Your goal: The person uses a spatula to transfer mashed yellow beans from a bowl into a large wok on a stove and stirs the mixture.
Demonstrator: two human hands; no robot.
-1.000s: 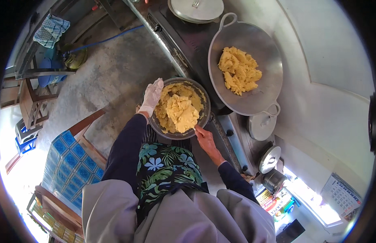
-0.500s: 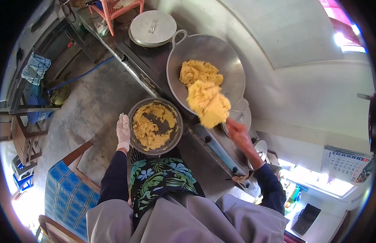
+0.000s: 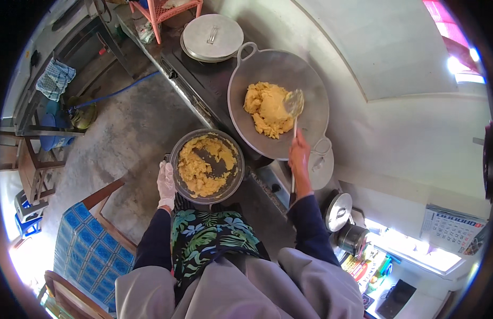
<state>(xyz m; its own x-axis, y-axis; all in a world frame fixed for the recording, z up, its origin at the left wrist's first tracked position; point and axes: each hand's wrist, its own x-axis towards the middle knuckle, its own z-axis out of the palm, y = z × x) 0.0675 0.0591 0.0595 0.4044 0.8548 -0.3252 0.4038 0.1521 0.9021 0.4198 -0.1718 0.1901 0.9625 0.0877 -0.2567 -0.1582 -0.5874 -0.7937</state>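
My left hand, in a pale clear glove, holds the left side of a round grey pot in front of my apron. Crumbly yellow mash coats the pot's bottom and sides, with a bare patch in its middle. Bare-skinned, my right hand is closed round the handle of a long spatula; its smeared head is over the right side of a larger yellow mound. That mound lies in a wide metal wok with looped handles. The spatula's head is partly blurred.
The wok sits on a dark stove, beside a lidded pot. Another lid lies by my right forearm, near small pots. A pink plastic rack stands beyond. At left is a table with a blue checked cover.
The large yellow lump on the spatula has dropped into the wok, making its mound bigger. My right hand has moved slightly left, and the spatula head now reaches over the wok.
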